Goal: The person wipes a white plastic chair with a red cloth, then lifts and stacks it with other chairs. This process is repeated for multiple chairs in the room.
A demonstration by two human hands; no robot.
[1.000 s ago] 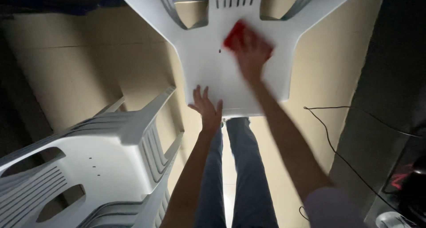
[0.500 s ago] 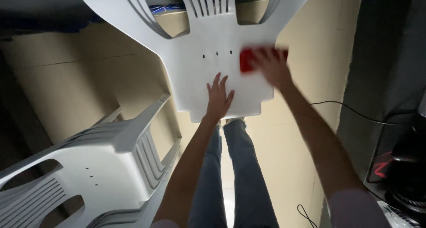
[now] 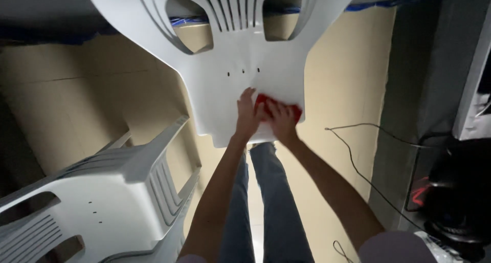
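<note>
Right hand point(image 3: 283, 121) lay flat, fingers spread, pressing red cloth point(image 3: 263, 100) on chair point(image 3: 240, 84) seat | left hand point(image 3: 247, 114) open, flat beside it, touching | second chair point(image 3: 102, 191) lower left.

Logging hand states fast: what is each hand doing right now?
Left hand: open, flat on the white chair seat, holding nothing.
Right hand: pressed on the red cloth on the seat; grip cannot be told.

support: white plastic chair seat point(image 3: 230, 96) | on it: red cloth point(image 3: 279, 108), both hands | floor: beige tiles point(image 3: 337, 89)
</note>
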